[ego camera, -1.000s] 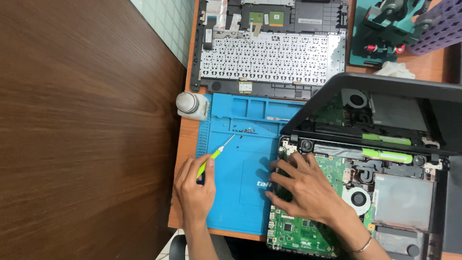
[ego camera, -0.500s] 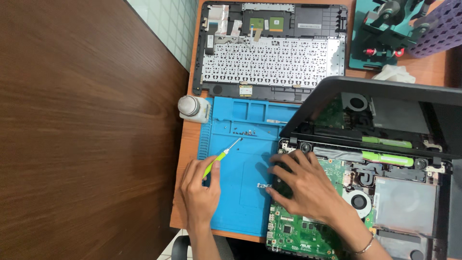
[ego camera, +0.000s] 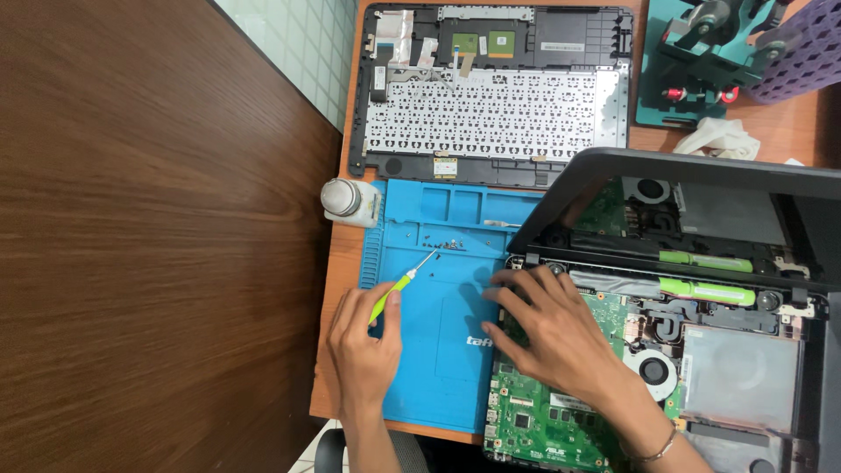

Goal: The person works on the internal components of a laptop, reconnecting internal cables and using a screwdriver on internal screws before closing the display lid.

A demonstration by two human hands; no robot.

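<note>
The left hand closes around a green screwdriver; the right hand lies open, holding nothing, on the green board at lower centre. Better to keep the tip low near the small screws.

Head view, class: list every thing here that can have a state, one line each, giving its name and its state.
Left hand: closed on the screwdriver.
Screwdriver: held, tip down on the blue mat.
Right hand: fingers spread, pressing on the laptop base.
Laptop base: opened up, circuit board and fan exposed.
Keyboard cover: removed, lying underside up.
Blue mat: flat, loose screws on it.
White bottle: capped, upright.
</note>
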